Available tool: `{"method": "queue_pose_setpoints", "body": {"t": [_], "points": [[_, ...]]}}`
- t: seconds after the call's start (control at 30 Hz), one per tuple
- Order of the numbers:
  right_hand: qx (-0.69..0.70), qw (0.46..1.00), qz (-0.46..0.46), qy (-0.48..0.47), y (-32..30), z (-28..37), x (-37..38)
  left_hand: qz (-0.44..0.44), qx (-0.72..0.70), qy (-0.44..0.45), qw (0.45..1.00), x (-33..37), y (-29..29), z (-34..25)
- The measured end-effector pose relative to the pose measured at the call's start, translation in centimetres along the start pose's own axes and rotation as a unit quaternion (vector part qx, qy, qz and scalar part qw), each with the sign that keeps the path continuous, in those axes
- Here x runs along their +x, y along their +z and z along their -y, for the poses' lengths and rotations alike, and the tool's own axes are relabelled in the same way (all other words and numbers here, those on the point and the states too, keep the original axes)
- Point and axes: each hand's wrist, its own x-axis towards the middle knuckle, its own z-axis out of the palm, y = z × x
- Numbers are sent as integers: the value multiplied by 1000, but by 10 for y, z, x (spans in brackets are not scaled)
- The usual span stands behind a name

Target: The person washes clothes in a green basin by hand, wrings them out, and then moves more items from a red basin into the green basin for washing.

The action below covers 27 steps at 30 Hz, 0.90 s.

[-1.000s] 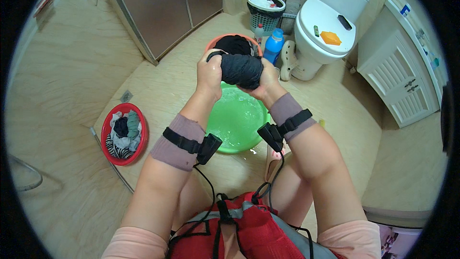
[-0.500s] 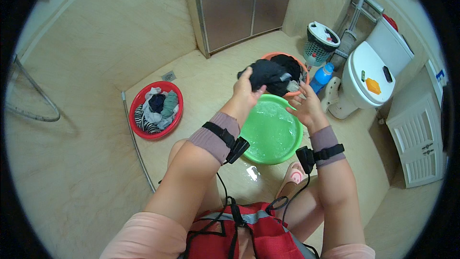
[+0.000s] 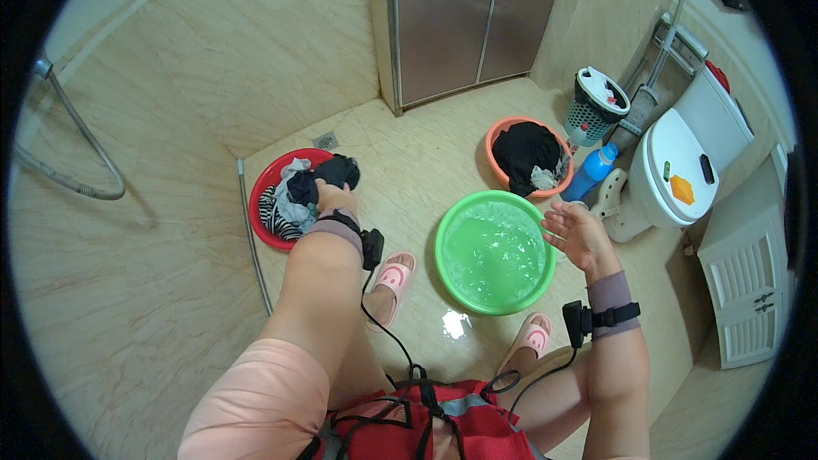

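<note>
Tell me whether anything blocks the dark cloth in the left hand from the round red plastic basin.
Nothing visible does. The left hand holds the dark bunched cloth at the right side of the round red plastic basin, hiding part of its rim.

The left arm reaches forward and leftward, nearly straight; the left hand is closed in a grip, fingers partly hidden; the right forearm points forward; the right hand hangs open, palm turned inward, fingers loosely bent.
</note>
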Motion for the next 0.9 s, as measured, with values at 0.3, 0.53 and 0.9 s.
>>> {"method": "queue_pose_setpoints", "body": {"t": [0.3,0.53,0.9], "points": [[8,1000,6,11,-17,-4,-5,2,-34,-6,999,60,-9,-13],[18,999,-30,-1,-30,-5,-3,27,95,-98,990,55,-5,35],[32,985,-167,-5,-95,-17,-8,232,630,-206,712,-10,-73,212]]}}
